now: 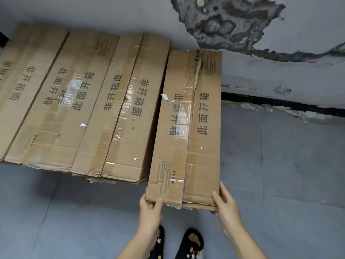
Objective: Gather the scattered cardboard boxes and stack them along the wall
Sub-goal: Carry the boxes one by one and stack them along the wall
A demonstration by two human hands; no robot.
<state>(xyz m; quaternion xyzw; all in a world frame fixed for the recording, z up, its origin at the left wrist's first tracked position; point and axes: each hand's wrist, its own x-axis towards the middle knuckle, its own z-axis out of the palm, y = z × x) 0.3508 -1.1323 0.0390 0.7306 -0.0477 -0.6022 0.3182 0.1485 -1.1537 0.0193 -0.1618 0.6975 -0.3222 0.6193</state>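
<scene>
the task looks close to its end, as far as this view shows. a row of long flat brown cardboard boxes with black printed characters (80, 101) lies side by side on the grey tiled floor (280, 165), with the far ends near the grey wall with peeling plaster (280, 71). under the near edge of this row more cardboard is visible, so i judge there is at least one lower layer, but how many i cannot tell.

one more long brown cardboard box with a torn tape strip (188, 128) is at the right end of the row, just beside its neighbour. its far end reaches near the wall. the left hand (150, 212) grasps its near left corner, thumb on top. the right hand (225, 208) grasps the near right corner in the same way. the near end seems slightly lifted, but i am not sure.

what is left, in my judgement: to set this box down flat and straight in line. other scattered boxes are not in view, so i cannot say if more remain.
</scene>
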